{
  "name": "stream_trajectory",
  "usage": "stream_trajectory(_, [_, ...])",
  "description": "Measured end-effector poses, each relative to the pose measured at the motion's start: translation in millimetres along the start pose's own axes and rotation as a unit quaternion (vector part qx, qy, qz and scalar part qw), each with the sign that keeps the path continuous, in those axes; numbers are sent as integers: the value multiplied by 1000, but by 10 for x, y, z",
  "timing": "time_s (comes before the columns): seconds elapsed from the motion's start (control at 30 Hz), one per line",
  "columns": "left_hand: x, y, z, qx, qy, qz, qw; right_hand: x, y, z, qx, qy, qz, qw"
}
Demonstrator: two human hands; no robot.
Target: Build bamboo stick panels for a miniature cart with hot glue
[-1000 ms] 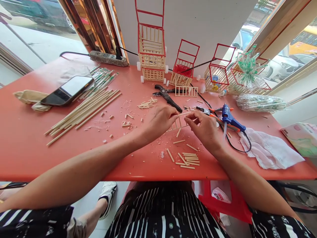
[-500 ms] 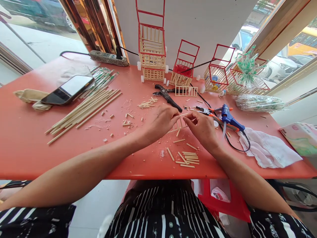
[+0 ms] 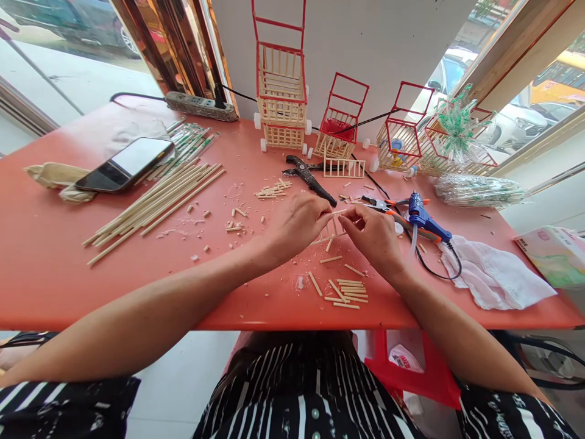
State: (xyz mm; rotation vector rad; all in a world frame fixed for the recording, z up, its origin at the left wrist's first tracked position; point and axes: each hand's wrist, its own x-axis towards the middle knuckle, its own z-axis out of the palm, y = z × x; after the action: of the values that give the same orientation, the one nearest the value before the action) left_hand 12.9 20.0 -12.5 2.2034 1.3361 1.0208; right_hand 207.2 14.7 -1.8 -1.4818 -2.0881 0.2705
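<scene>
- A red table [image 3: 55, 268] stands against a white wall between two windows, with parked cars visible outside at 10 and 2 o'clock.
- The left hand [image 3: 299, 225] and the right hand [image 3: 372, 239] meet at the middle of the table, fingertips facing each other.
- Both hands pinch a small stick panel [image 3: 333, 229], a ladder-like frame of short wooden sticks; the left thumb and forefinger press on its top rail from 9 o'clock, the right fingers from 3 o'clock. The panel stands tilted, its lower ends on or just above the table; which cannot be told.
- A heap of cut short sticks [image 3: 348, 292] lies just at 6 o'clock from the hands, near the table edge.
- Black pliers [image 3: 308, 175] lie at 12 o'clock from the left hand, a finished fence piece [image 3: 343, 167] just beyond.
- A blue glue gun [image 3: 423, 221] rests at 3 o'clock from the right hand, beside orange-handled cutters [image 3: 388, 207]; a white cloth [image 3: 496, 277] lies further out.
- Long bamboo sticks [image 3: 155, 204] lie in a loose bundle at 9 o'clock, with a phone [image 3: 125, 164] behind them.
- Red-framed stick carts [image 3: 280, 91] stand along the wall at 12 o'clock.
</scene>
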Motion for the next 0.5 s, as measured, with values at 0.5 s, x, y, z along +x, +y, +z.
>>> stream_trajectory(0.5, [33,-77,-66,125,27,-7,992,70,112,-32,183,35,-20,982])
